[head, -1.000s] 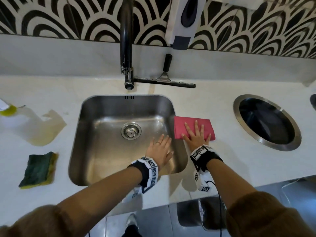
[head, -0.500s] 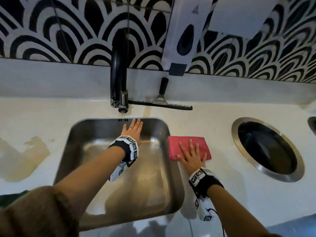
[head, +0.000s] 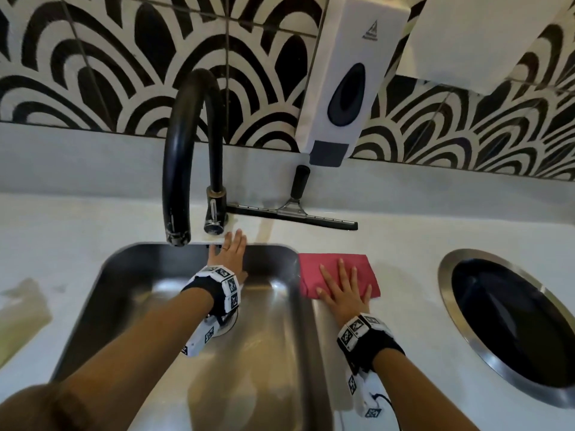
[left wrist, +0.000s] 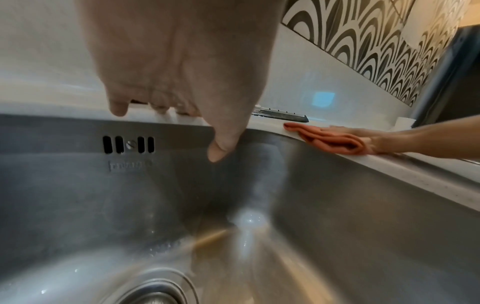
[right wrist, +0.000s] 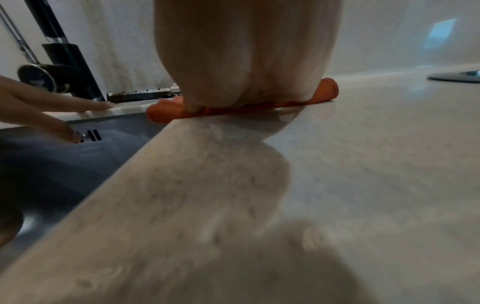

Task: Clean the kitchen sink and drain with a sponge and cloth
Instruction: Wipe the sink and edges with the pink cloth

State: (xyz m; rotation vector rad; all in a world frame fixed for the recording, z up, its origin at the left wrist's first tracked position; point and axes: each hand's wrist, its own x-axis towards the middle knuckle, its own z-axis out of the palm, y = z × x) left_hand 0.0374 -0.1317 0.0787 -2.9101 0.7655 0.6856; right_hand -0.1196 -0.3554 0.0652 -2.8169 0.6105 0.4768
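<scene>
The steel sink [head: 273, 337] fills the middle of the head view, and its drain [left wrist: 153, 292] shows at the bottom of the left wrist view. My left hand [head: 231, 253] stretches across the basin with straight fingers. Its fingertips [left wrist: 118, 109] rest on the white back rim above the overflow slots [left wrist: 128, 144], just right of the tap base, and it holds nothing. A folded red cloth [head: 361, 264] lies on the counter at the sink's right edge. My right hand [head: 345, 289] presses flat on the cloth [right wrist: 166, 115] with spread fingers. No sponge is in view.
A black arched tap [head: 186, 157] with a lever knob [head: 213, 227] stands behind the sink. A squeegee [head: 292, 213] lies along the back wall, under a wall soap dispenser [head: 348, 73]. At right is a round steel-rimmed opening [head: 510, 325]. A yellowish puddle [head: 21, 315] marks the left counter.
My left hand has moved from the sink's front right across the basin to the back rim beside the tap. My right hand stays flat on the cloth. The head view has shifted up.
</scene>
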